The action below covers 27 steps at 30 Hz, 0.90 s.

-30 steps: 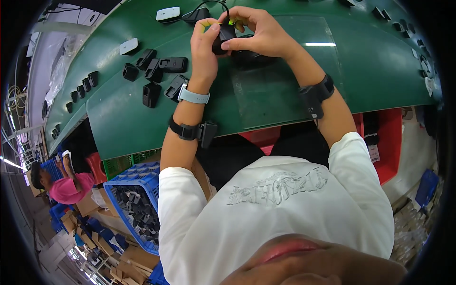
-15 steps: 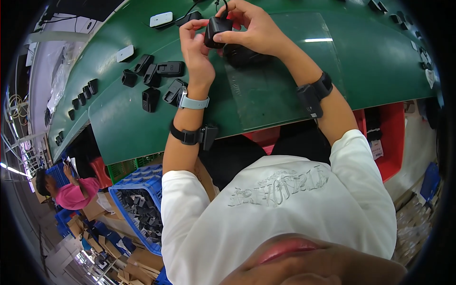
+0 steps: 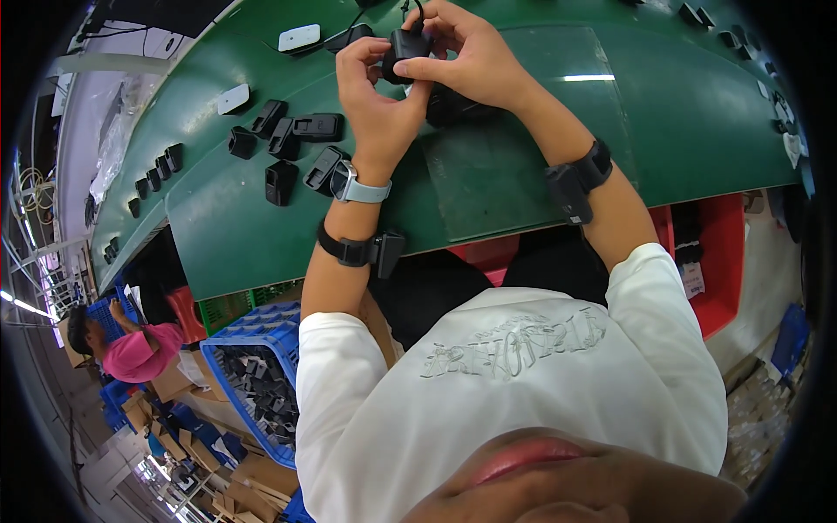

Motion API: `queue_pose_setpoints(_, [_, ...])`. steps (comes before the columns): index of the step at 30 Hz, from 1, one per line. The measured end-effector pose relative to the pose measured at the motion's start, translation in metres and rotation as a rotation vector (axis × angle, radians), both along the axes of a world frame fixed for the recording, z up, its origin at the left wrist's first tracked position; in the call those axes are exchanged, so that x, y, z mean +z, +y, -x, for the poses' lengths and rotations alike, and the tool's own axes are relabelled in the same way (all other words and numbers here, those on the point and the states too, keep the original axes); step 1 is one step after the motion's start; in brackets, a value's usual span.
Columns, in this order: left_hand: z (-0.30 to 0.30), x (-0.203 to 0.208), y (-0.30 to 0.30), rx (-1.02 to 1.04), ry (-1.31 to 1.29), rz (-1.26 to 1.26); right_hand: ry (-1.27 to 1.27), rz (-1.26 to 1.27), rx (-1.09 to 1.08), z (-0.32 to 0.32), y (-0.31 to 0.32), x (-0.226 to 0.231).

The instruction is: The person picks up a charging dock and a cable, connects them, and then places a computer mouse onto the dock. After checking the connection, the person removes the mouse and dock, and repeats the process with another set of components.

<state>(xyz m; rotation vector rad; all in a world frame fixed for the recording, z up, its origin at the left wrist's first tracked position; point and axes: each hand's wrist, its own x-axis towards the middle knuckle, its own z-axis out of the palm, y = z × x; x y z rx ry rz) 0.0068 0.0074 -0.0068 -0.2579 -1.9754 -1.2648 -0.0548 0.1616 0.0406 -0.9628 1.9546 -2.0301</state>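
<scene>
At the far middle of the green bench, a small black plastic box with a cable at its top [image 3: 408, 45] is held up between my hands. My right hand [image 3: 475, 61] grips it from the right, the thumb lying across its front. On the left side, my left hand [image 3: 377, 105] has its fingers bent against the box and its thumb below it. A dark rounded thing [image 3: 449, 106] lies on the bench under my right hand, partly covered. Left of my left wrist lie several black plastic holders [image 3: 316, 127], loosely grouped.
Two white flat devices [image 3: 300, 37] lie at the far left, with a row of small black parts [image 3: 163, 168] nearer. A clear sheet [image 3: 532, 157] covers the middle of the bench. Below stand a blue crate [image 3: 283, 453] of black parts and a red bin [image 3: 728, 279]. A person [image 3: 144, 353] is at left.
My left hand has turned at the box, its thumb now standing up below it and its back more in view. The box has shifted slightly right and up.
</scene>
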Motion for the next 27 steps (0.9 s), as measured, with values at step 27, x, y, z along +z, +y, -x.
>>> queue_pose_setpoints(27, [-0.02,0.038,0.004,0.195,0.01,0.439,-0.23,0.257,-0.25,0.031,0.004,-0.035])
